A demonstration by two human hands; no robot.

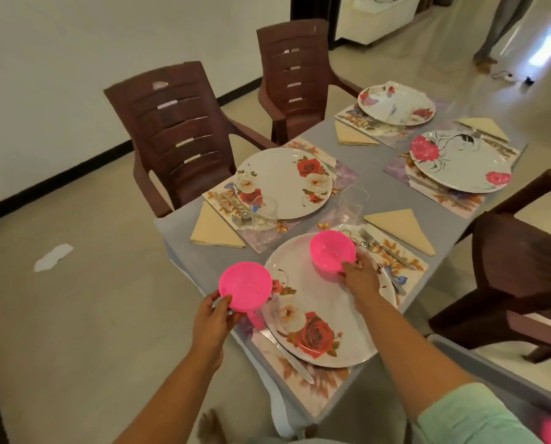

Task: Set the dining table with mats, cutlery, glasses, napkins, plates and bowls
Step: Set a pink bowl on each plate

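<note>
— Grey table [373, 174] on a pale tiled floor, white wall behind, four floral mats each carrying a plate. What sits nearest the person?

— The near plate [325, 318], white with a red rose. The right hand [362, 278] grips one pink bowl [332, 249] by its rim, fingers closed on it, over the far part of that plate; whether the bowl touches the plate I cannot tell.

— And the other hand?

— The left hand [211, 310] is clamped on a second pink bowl [245, 286], held off the table edge, left of the near plate.

— Anything crowding that plate?

— A knife [287, 355] lies along its left edge, a fork [383, 246] to its right, a glass [352, 203] just beyond it, and a folded yellow napkin [402, 229] beside the fork.

— Around the table?

— Two brown plastic chairs [178, 129] stand left of the table, another to the right. A white scrap [53, 257] lies on the floor, well left of the near plate.
</note>
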